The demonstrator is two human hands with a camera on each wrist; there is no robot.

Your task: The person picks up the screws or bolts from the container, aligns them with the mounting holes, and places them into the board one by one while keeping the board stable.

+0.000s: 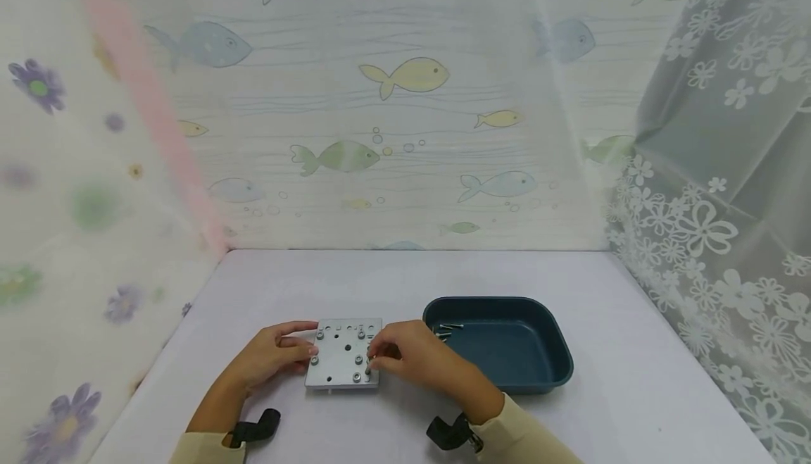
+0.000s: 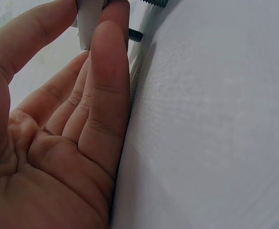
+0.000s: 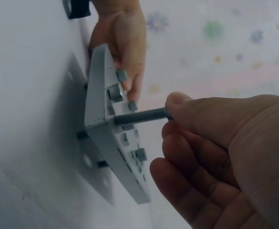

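Note:
A square silver metal plate (image 1: 336,363) with holes and several socket-head screws in it is raised a little off the white table. My left hand (image 1: 269,355) holds its left edge between thumb and fingers. Threaded screw ends (image 2: 136,35) stick out below the plate in the left wrist view. With thumb and index finger, my right hand (image 1: 415,351) pinches a long bolt (image 3: 144,116) by its head. The bolt's threaded tip meets the plate's face at the near right corner; whether it has entered a hole cannot be told.
A dark blue tray (image 1: 564,351) stands right of the plate, behind my right forearm. Several loose screws (image 1: 451,326) lie at its left side. Patterned curtains (image 1: 405,189) close off the back and both sides of the white table (image 1: 621,393).

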